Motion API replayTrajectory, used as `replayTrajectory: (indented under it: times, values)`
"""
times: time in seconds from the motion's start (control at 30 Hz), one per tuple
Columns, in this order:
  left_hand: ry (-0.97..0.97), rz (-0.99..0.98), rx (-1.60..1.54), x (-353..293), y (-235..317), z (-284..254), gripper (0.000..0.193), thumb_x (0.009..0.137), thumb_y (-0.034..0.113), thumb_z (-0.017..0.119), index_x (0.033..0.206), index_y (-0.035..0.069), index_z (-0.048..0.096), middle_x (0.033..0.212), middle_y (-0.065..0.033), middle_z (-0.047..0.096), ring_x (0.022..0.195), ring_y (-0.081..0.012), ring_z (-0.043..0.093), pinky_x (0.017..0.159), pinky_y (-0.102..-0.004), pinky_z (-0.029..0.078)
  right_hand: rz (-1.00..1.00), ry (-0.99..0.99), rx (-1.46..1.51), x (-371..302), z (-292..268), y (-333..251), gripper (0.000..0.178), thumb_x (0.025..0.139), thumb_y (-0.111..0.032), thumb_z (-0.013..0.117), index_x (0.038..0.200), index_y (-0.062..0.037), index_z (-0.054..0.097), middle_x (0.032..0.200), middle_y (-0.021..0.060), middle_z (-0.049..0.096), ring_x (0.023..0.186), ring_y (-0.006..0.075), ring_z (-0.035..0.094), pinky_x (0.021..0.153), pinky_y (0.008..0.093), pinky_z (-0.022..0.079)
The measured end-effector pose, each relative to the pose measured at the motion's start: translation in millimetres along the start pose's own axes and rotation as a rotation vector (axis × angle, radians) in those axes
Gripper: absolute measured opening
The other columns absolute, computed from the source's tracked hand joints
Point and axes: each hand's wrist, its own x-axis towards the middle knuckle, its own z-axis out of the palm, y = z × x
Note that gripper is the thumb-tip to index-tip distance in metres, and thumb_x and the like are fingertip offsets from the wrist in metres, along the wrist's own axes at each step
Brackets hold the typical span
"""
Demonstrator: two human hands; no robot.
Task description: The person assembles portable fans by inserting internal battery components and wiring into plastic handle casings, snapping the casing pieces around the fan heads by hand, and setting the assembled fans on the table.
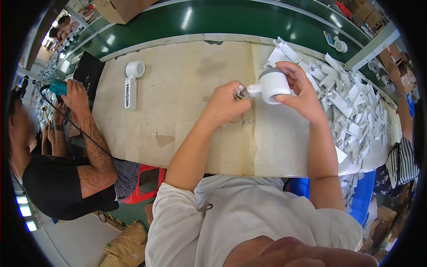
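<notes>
Above the worktable, my right hand [304, 91] grips a white rounded fan head [273, 87] with a grey band on top and a vented face below. The thumb presses its lower side while the fingers curl round the upper back. A short white neck [254, 91] sticks out of the head toward my left hand [227, 106]. That hand is closed, fingers pinched around a small silvery-brown part [240, 92] close to the neck. What kind of part it is, I cannot make out, nor whether it touches the neck.
A white handheld fan [131, 85] lies at the table's [187, 129] left. Many white plastic shells [349, 104] are heaped at the right. Behind runs a green conveyor [178, 22] carrying another white fan [339, 43]. At left, a co-worker holds a teal power tool [58, 87].
</notes>
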Motion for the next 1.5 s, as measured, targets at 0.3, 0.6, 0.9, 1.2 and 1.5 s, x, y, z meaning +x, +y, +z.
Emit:
replayTrajectory:
  times: [0.3, 0.6, 0.9, 1.2, 1.5]
  values:
    - [-0.14, 0.143, 0.464, -16.2, 14.2, 24.2, 0.024, 0.069, 0.015, 0.057, 0.086, -0.001, 0.051, 0.063, -0.0105, 0.054, 0.055, -0.016, 0.055, 0.052, -0.0289, 0.043, 0.156, -0.413, -0.113, 2.6, -29.2, -13.8, 0.039, 0.074, -0.017, 0.067, 0.111, -0.0068, 0.06, 0.116, 0.0075, 0.051, 0.109, 0.0196, 0.048, 0.094, 0.03, 0.035]
    - [-0.261, -0.009, -0.025, -22.4, 17.9, 27.9, 0.022, 0.084, 0.022, 0.053, 0.089, 0.0, 0.052, 0.07, -0.0109, 0.06, 0.061, -0.0174, 0.058, 0.056, -0.0326, 0.046, 0.139, -0.436, -0.108, 4.5, -27.3, -5.5, 0.037, 0.08, -0.025, 0.064, 0.112, -0.0069, 0.06, 0.116, 0.0079, 0.055, 0.106, 0.019, 0.05, 0.092, 0.0316, 0.037]
    - [-0.075, 0.002, -0.762, 8.4, 2.3, 4.1, 0.03, 0.088, 0.022, 0.047, 0.102, -0.004, 0.054, 0.092, -0.0186, 0.063, 0.082, -0.0248, 0.063, 0.074, -0.0331, 0.051, -0.121, -0.026, -1.367, 82.7, -62.0, 71.1, 0.049, 0.072, 0.005, 0.052, 0.115, -0.017, 0.056, 0.126, 0.0033, 0.05, 0.117, 0.0272, 0.043, 0.094, 0.0369, 0.041]
    - [0.066, 0.026, -0.726, 6.0, 3.7, -13.6, 0.029, 0.089, 0.019, 0.049, 0.108, -0.002, 0.054, 0.097, -0.0162, 0.063, 0.082, -0.0199, 0.063, 0.062, -0.0267, 0.051, -0.053, -0.408, -1.406, 110.1, -52.0, 50.1, 0.035, 0.075, -0.004, 0.055, 0.109, -0.0072, 0.053, 0.106, 0.0136, 0.058, 0.091, 0.0261, 0.06, 0.073, 0.0363, 0.048]
    - [0.364, 0.124, -0.916, 15.6, -4.1, -10.7, 0.026, 0.09, 0.017, 0.049, 0.109, 0.0, 0.051, 0.109, -0.0131, 0.059, 0.094, -0.021, 0.06, 0.077, -0.0355, 0.053, 0.215, -0.05, 0.623, 40.2, -5.1, 16.3, 0.048, 0.087, -0.024, 0.05, 0.13, -0.0042, 0.039, 0.091, -0.0002, 0.053, 0.066, 0.0081, 0.045, 0.058, 0.023, 0.036]
